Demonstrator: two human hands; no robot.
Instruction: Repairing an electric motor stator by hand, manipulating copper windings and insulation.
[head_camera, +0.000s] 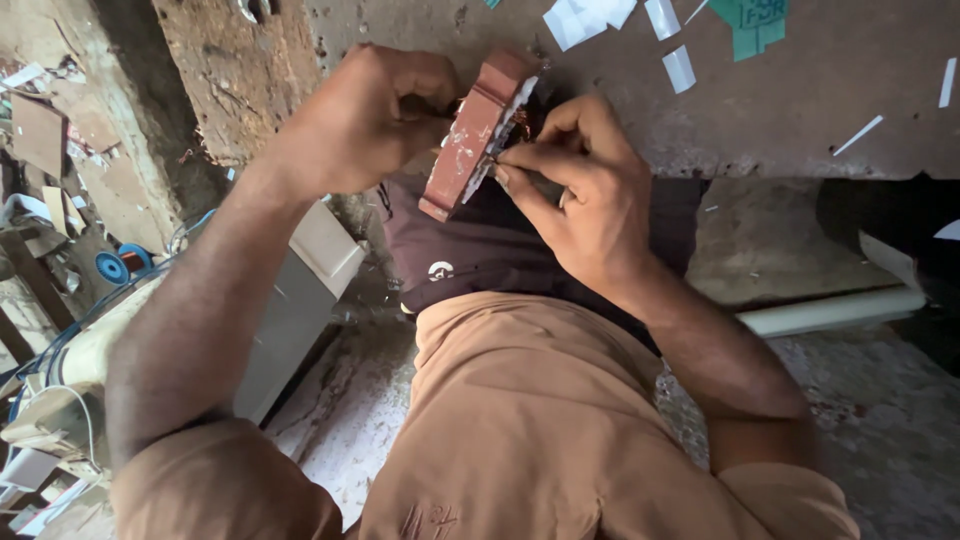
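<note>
A person in a tan shirt holds a reddish-brown metal core (478, 135) up in front of the chest, above a dark cloth (480, 240) on the lap; the left hand (365, 120) is clenched around the core's back edge, while the right hand (580, 190) pinches something fine at its pale face, where copper wire (518, 118) shows in a slot. The core is tilted and carried in the air by that one grip alone, so a slackened left hand could let it slide onto the lap or the rough floor (860, 400). A hard tug by the right fingertips (505, 172) might snap or kink the thin wire, and the core's edges lie close to bare skin. Paper scraps (590, 15) lie well apart on the ground beyond
</note>
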